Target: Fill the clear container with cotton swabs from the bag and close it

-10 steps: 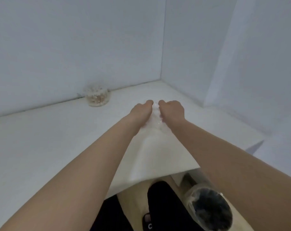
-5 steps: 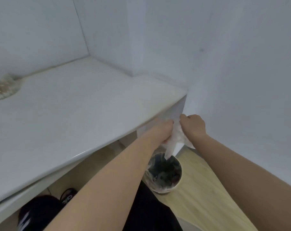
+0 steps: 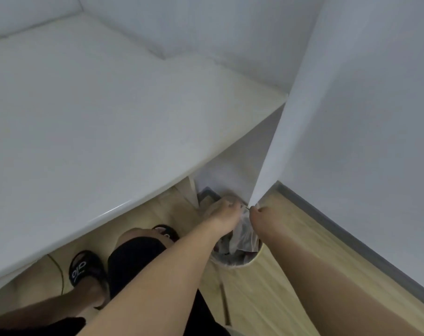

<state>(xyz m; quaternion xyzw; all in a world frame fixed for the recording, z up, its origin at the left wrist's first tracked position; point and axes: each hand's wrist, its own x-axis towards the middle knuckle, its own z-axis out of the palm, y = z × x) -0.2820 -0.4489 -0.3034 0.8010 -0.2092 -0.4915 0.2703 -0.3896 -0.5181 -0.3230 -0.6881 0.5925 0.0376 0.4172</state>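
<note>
Down by the floor, left hand (image 3: 224, 210) and right hand (image 3: 259, 213) each pinch the clear bag (image 3: 245, 235), holding it over the bin (image 3: 240, 258) right of the counter (image 3: 85, 117).

crumpled clear bag (image 3: 246, 232) hangs, pinched at its top, over a bin (image 3: 251, 261).

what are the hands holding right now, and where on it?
Both the left hand and the right hand pinch the top edge of a crumpled clear plastic bag, which hangs over the round waste bin.
</note>
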